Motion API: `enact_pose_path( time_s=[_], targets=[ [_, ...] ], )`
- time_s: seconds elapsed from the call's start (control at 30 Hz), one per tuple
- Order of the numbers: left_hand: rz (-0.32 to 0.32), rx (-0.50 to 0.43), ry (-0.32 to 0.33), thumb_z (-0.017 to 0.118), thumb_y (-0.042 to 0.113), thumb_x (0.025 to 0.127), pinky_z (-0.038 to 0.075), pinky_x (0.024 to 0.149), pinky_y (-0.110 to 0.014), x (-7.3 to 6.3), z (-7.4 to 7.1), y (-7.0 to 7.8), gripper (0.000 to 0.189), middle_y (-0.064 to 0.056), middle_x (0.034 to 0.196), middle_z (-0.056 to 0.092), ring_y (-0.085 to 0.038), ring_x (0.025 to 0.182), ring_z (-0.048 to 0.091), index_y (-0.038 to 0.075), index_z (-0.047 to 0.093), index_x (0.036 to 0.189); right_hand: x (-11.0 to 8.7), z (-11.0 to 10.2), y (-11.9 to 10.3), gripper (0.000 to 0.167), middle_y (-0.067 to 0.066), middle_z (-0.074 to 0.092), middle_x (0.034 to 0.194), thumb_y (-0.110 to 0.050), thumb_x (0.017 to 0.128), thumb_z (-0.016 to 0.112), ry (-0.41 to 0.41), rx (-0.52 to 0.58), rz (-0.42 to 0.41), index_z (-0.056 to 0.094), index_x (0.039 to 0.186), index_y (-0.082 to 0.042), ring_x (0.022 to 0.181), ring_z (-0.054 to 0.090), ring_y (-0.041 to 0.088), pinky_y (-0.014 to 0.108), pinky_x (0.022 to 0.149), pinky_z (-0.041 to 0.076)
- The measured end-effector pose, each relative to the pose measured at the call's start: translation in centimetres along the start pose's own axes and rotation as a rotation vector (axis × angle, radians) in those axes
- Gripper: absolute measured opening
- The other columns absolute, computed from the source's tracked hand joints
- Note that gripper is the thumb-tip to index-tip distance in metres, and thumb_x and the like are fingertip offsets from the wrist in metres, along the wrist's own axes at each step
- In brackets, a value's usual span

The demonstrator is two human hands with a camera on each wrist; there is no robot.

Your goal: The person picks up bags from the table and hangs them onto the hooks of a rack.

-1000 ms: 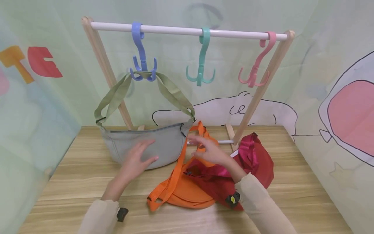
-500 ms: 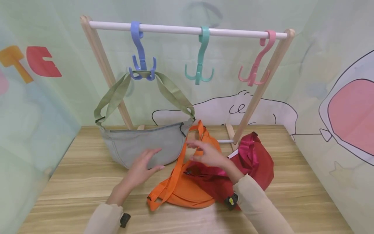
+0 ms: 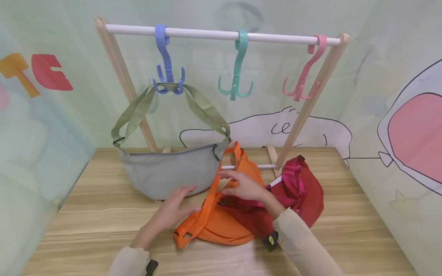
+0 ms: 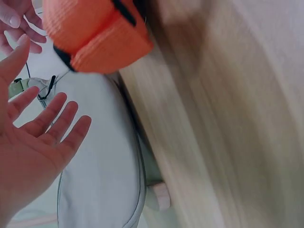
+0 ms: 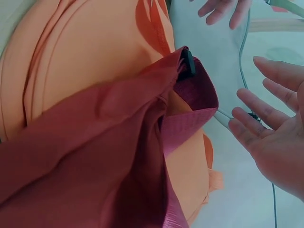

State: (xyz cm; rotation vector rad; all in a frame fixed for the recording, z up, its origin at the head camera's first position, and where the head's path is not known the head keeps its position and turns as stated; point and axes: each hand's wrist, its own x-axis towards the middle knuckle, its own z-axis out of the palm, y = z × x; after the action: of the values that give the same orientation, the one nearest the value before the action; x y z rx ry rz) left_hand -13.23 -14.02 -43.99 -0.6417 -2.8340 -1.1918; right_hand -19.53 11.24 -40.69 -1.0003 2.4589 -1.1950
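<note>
A grey sling bag (image 3: pixel 172 170) hangs by its green strap (image 3: pixel 203 105) from the blue hook (image 3: pixel 165 57). My left hand (image 3: pixel 170 211) hovers in front of its lower edge, fingers spread and holding nothing. To the right, my right hand (image 3: pixel 245 187) is over the orange bag (image 3: pixel 224 228), its fingers loosely bent and empty. The orange bag lies on the table, its strap toward the grey bag. A dark red bag (image 3: pixel 310 195) with a shiny magenta strap partly covers it and passes under my right forearm. The left wrist view shows the left palm (image 4: pixel 33 152) before the grey bag.
A wooden rack with a white rod (image 3: pixel 207 33) stands at the back of the table (image 3: pixel 103 214). A green hook (image 3: pixel 238 65) and a pink hook (image 3: pixel 304 73) hang from the rod with nothing on them. Printed cloth walls enclose the table.
My left hand has moved right and toward the front edge, away from the middle of the grey bag. The right hand has shifted slightly down. The bags stay in place.
</note>
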Motion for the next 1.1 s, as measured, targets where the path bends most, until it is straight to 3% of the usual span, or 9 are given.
enact_pose_path(
  time_s=[0.33,0.73,1.1],
  targets=[
    [-0.075,-0.041,-0.052,0.071,0.034,0.079,0.039,0.091,-0.047,-0.6,1.3,0.0,0.063,-0.012,0.122,0.051,-0.029,0.11,0.049,0.003,0.048,0.129,0.0,0.9,0.1,0.05,0.02,0.055,0.118,-0.003,0.081,0.066,-0.009,0.06,-0.013,0.047,0.127,0.002,0.11,0.048,0.036,0.046,0.093,0.038],
    [-0.084,-0.098,-0.134,0.072,0.038,0.077,0.037,0.093,-0.049,-1.4,1.9,0.1,0.069,-0.014,0.125,0.05,-0.033,0.113,0.047,0.002,0.046,0.13,0.4,1.8,0.0,0.05,0.02,0.056,0.117,0.0,0.081,0.066,-0.036,0.05,-0.039,0.047,0.127,0.004,0.11,0.05,0.036,0.046,0.091,0.04],
    [-0.062,-0.127,-0.179,0.073,0.033,0.077,0.034,0.095,-0.05,-1.8,2.5,0.1,0.07,-0.015,0.126,0.048,-0.031,0.116,0.045,-0.002,0.044,0.13,0.6,3.4,0.2,0.048,0.02,0.055,0.119,0.0,0.081,0.066,-0.043,0.116,0.007,0.048,0.126,0.004,0.108,0.053,0.035,0.046,0.089,0.042]
  ],
)
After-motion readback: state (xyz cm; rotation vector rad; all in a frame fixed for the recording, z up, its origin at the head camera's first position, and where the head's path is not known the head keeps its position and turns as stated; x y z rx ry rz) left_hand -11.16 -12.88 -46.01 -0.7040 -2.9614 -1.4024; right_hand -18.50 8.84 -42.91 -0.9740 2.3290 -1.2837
